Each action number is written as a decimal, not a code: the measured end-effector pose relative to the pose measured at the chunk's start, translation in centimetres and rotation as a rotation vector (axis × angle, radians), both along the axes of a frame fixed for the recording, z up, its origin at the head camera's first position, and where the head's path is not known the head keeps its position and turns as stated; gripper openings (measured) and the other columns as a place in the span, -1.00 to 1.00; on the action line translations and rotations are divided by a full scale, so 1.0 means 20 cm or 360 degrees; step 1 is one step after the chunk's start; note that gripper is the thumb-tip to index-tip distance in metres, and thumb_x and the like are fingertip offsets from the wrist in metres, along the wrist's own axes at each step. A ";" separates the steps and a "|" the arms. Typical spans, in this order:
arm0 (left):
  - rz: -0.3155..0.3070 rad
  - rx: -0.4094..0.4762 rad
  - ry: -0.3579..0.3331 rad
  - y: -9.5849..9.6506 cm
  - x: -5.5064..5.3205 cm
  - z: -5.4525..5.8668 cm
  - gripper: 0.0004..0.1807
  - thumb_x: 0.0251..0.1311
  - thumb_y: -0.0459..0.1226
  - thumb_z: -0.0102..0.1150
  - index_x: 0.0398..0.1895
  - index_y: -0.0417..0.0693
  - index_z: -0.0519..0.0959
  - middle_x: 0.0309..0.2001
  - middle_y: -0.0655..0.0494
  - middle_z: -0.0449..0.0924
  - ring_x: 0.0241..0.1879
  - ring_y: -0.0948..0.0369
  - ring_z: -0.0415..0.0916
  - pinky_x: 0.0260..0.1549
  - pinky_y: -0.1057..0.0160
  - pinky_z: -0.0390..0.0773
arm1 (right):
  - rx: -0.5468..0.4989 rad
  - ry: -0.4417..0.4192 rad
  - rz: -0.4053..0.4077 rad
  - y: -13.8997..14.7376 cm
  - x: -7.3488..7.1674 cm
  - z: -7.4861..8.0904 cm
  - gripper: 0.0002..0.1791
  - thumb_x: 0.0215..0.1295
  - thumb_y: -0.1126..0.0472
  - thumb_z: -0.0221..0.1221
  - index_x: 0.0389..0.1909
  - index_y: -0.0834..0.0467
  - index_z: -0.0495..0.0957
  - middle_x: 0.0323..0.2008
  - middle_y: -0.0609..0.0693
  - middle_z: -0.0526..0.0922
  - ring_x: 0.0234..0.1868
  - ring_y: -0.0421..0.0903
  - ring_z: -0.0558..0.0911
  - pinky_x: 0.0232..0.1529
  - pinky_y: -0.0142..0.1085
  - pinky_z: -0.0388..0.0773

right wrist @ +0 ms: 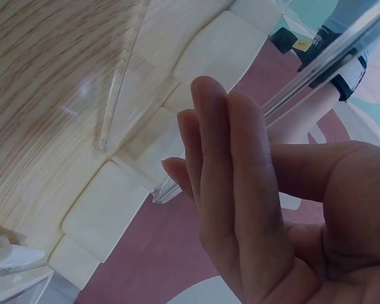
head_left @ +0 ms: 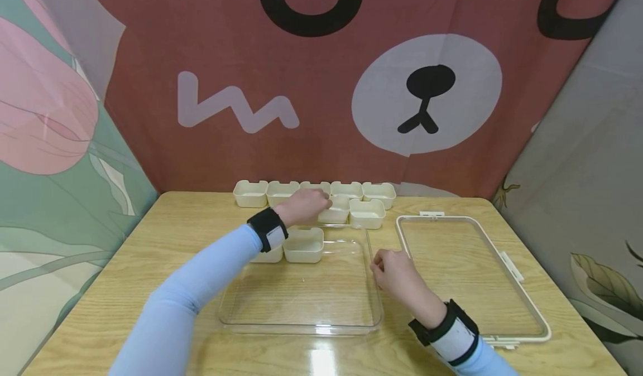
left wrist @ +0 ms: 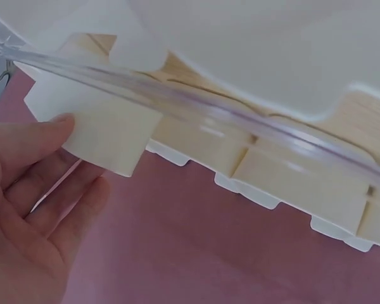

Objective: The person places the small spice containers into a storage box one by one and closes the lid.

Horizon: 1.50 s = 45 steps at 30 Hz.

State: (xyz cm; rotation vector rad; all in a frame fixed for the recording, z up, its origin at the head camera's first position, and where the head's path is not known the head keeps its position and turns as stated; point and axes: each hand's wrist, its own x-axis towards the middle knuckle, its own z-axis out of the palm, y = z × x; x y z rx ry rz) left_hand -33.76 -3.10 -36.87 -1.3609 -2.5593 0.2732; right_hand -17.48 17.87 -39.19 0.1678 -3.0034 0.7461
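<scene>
The left hand (head_left: 305, 205) reaches across beyond the clear tray (head_left: 301, 303), its thumb and fingertips closed on the wall of a small cream tub (left wrist: 107, 126) – whether that tub's base touches the table (head_left: 125, 270) I can't tell. It's just behind the tray's far wall, beside one loose tub (head_left: 367, 214) and in front of a back row of five tubs (head_left: 346, 190) near the bear-patterned backdrop (head_left: 241, 153). Two more tubs (head_left: 303, 245) sit inside the tray, side by side (the forearm partly covers one). The right hand (head_left: 396, 274) pinches the tray's right rim – little gap between thumb and fingers. A white-rimmed lid (head_left: 467, 275) lies to its right.
</scene>
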 end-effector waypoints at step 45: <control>-0.0302 0.0176 0.0273 -0.01 0.31 0.15 -0.71 0.08 -0.52 -0.05 -0.35 0.00 0.61 -0.44 0.18 0.50 -0.33 0.25 0.50 -0.58 0.36 0.43 | 0.0037 -0.0019 0.0011 0.00 -0.01 0.00 -0.92 0.19 0.32 0.20 -0.42 0.28 0.59 -0.64 -0.02 0.56 -0.67 -0.24 0.48 -0.68 -0.45 0.42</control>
